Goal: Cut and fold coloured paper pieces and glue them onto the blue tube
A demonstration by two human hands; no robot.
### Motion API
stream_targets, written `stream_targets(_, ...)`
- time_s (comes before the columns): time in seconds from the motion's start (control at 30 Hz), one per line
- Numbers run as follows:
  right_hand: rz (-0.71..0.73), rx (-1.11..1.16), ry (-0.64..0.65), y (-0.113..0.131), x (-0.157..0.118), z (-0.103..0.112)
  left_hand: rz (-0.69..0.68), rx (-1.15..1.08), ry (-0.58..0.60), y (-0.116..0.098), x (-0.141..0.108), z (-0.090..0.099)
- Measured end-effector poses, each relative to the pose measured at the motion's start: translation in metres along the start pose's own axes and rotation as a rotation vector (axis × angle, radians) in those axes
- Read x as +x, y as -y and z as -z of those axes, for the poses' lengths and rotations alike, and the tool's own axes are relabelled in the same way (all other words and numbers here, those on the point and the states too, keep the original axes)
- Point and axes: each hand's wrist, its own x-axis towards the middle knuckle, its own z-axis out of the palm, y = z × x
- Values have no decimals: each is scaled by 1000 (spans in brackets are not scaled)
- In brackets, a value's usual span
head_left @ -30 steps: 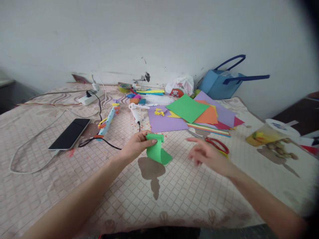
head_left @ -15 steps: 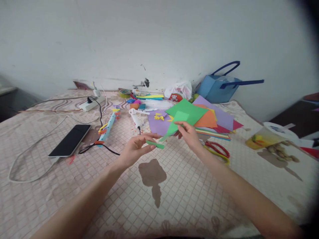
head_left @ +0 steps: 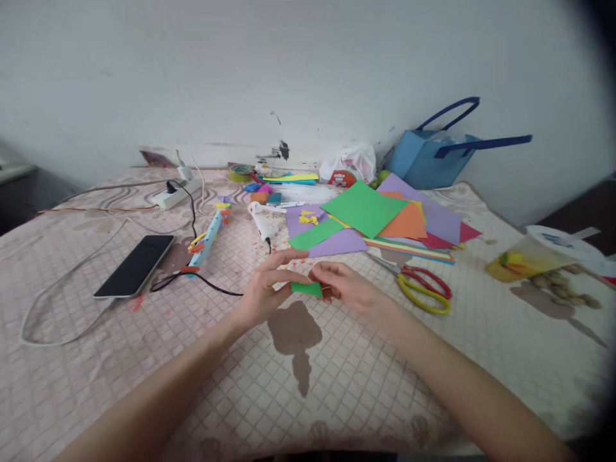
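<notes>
A small piece of green paper (head_left: 307,290) is held between my two hands, above the patterned tablecloth. My left hand (head_left: 272,282) pinches its left end between thumb and fingers. At the right end, the fingers of my right hand (head_left: 341,285) are closed on the same piece. Beyond the hands, a longer green strip (head_left: 316,235) lies on a purple sheet (head_left: 344,244) beside a large green sheet (head_left: 364,208). Yellow paper scraps (head_left: 308,218) rest on the purple sheet. Scissors with red and yellow handles (head_left: 419,289) lie right of my right hand.
A white glue gun (head_left: 260,221) and a light-blue decorated stick (head_left: 206,240) lie left of the paper pile. Further left are a phone (head_left: 136,266) on its cable and a power strip (head_left: 177,194). A tilted plastic cup (head_left: 524,255) and a blue bag (head_left: 428,157) are at right.
My right hand has put the longer green strip down on the purple sheet and come back to the small green piece in my left hand. The view has shifted slightly.
</notes>
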Motion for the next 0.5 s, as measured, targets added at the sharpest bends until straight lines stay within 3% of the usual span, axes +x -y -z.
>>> stream_targets(0.1, 10, 101, -87, -4, -6, -9, 110, -69, -49, 3, 0, -4)
stream_targets(0.23, 138, -27, -260, -7, -6, -5, 500, -294, -151, 10, -1, -13)
stream_targets(0.33, 207, -137, -334, -12, -7, -4, 747, -434, -142, 10, -2, -19)
stream_targets(0.5, 236, -136, -343, -20, -8, -11, 774, -535, -80, 1, -2, -23)
